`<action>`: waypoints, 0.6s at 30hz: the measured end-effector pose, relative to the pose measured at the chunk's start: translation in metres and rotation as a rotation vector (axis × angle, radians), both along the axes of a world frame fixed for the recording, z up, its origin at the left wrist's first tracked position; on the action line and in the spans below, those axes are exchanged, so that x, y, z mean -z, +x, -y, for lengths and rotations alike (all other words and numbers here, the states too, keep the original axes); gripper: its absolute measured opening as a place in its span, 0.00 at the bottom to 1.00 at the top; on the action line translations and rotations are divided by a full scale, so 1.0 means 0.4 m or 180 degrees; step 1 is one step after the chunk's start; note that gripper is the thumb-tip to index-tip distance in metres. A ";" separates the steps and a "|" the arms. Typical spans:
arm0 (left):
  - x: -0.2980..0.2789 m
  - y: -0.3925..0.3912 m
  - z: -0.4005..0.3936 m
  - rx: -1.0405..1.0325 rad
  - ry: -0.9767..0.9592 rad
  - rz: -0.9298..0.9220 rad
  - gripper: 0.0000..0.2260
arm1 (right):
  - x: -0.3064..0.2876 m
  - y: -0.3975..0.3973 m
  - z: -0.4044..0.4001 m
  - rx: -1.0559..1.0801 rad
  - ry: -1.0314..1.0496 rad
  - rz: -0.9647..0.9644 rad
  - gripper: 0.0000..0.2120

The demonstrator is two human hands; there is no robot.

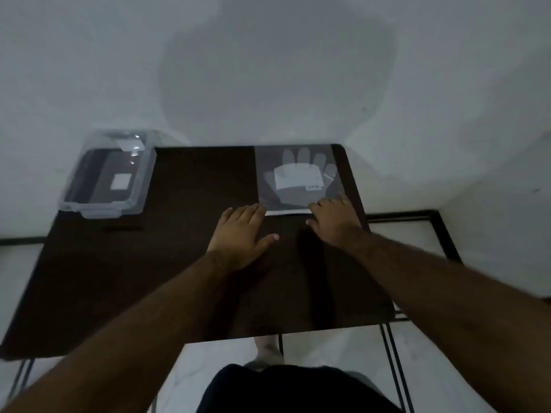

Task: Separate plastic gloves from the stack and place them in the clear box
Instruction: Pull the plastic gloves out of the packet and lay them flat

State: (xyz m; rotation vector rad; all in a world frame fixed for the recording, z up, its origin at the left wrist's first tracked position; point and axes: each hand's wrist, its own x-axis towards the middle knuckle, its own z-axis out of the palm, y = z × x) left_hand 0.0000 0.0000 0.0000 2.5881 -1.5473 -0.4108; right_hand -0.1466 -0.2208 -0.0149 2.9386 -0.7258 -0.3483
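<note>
Both hands, left (238, 231) and right (331, 222), lie flat and empty at the near edge of the translucent plastic glove stack (299, 177). Next, I judge, is peeling one glove free for the clear plastic box (110, 180) across the dark desk (185, 263).

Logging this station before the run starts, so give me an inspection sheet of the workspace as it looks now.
Surface: dark table, bare in the middle.
Job's things: glove stack flat at the far right; clear box open at the far left corner.
Clutter: nothing seen.
Hands: left hand flat, fingertips at the stack's near left corner; right hand on its near edge; neither holds anything.
Cables: nothing seen.
Surroundings: pale wall behind, light tiled floor with dark lines.
</note>
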 end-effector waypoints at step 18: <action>0.177 0.007 0.250 -0.0202 0.0195 -0.0632 0.31 | 0.119 0.197 0.250 -0.0989 0.0891 -0.0397 0.13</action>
